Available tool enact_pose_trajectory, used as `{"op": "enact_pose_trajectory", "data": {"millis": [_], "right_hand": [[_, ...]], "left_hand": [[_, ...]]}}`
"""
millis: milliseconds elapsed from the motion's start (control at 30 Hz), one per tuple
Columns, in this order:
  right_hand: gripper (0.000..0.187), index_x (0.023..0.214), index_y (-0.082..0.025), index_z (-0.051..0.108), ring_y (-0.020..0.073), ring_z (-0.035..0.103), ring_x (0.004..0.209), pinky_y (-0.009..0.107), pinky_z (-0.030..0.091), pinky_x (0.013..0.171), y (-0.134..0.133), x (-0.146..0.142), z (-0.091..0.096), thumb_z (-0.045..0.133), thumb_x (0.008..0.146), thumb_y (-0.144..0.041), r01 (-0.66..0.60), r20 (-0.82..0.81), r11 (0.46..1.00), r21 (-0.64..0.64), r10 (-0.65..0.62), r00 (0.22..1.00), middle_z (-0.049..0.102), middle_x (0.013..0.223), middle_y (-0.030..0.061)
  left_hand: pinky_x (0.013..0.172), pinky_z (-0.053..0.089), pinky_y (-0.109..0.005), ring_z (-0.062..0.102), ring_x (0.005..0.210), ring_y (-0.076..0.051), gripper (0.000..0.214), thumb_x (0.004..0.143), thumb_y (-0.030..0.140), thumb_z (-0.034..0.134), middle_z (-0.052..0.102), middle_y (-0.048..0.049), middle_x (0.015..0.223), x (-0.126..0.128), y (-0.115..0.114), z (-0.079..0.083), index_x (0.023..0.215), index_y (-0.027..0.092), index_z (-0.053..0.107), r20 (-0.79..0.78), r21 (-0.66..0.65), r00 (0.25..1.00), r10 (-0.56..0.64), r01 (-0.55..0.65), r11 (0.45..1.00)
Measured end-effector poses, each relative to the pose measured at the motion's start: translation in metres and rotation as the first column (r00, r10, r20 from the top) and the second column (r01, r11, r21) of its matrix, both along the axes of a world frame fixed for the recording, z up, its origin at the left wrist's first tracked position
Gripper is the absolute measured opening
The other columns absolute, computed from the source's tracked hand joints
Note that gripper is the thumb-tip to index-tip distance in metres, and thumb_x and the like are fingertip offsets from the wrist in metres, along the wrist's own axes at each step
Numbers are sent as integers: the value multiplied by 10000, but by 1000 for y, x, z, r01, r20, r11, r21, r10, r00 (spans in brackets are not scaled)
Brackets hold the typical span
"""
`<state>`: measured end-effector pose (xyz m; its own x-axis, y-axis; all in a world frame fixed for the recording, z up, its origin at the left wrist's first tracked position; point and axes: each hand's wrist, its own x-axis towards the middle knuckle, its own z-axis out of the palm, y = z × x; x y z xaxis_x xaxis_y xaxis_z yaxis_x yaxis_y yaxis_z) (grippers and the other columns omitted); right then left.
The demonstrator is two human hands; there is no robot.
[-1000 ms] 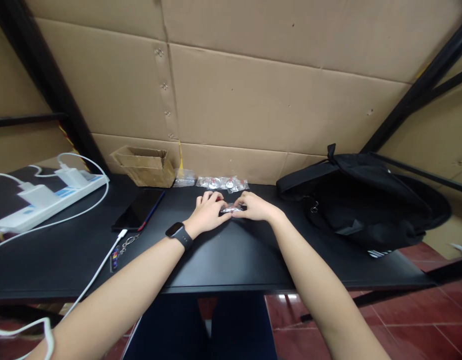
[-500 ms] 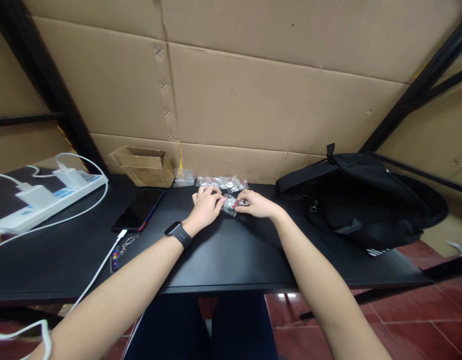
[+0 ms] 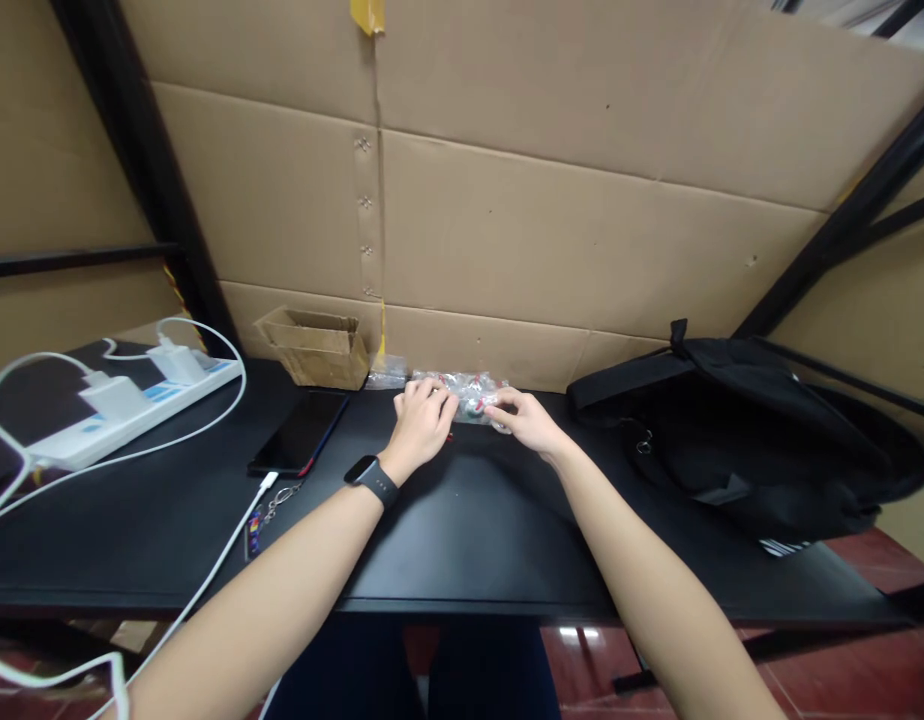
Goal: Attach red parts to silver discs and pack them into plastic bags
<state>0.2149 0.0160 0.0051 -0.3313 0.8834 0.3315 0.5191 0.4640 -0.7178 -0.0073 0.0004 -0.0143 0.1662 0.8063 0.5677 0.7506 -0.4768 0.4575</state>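
Note:
Small clear plastic packets (image 3: 456, 382) with silvery and red bits inside lie in a row along the back of the black table. My right hand (image 3: 531, 422) pinches one clear packet (image 3: 475, 406) at the front of this row, its thumb and fingertips at the packet's right end. Beside that packet on the left is my left hand (image 3: 423, 418), fingers curled down and a dark watch (image 3: 370, 476) on its wrist. Whatever its fingertips hold is hidden. A tiny red bit (image 3: 450, 437) shows just below them.
An open cardboard box (image 3: 316, 350) and a flat clear bag (image 3: 387, 373) stand left of the packets. Further left lie a phone (image 3: 300, 434), a keychain (image 3: 253, 530) and a white power strip (image 3: 143, 405) with cables. A black backpack (image 3: 739, 440) occupies the right side.
Both hands have moved back toward the packet row, and the held packet now sits up against it. The camera view has tilted up slightly, so the scene appears lower and further right.

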Motion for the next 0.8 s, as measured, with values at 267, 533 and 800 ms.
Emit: {"op": "enact_pose_trajectory", "data": {"millis": [267,533,800], "right_hand": [[182,830,-187,778,254,619,1047,367,421,978,63,-6,5,644,888,-296,348,305,924,161,-381,873,742,971,83],[169,871,-180,782,365,500,1209,489,400,979,88,-55,4,654,881,-289,496,422,851,173,-519,743,618,1224,171],[289,1036,-175,704,357,468,1197,513,372,978,78,-61,-6,715,839,-386,552,482,771,319,-633,605,556,1229,170]], "left_hand": [[958,354,-480,459,1166,-297,290,979,272,444,643,-63,1139,-33,38,-18,914,271,727,-96,-100,993,75,-85,991],[962,353,-467,489,1158,-280,260,894,217,483,675,-30,1111,-30,39,-21,847,271,733,-106,-207,980,-170,145,968],[946,345,-445,490,1148,-301,151,754,314,711,681,-44,1094,-27,26,-16,899,275,730,-250,-214,899,-360,311,926]]}}
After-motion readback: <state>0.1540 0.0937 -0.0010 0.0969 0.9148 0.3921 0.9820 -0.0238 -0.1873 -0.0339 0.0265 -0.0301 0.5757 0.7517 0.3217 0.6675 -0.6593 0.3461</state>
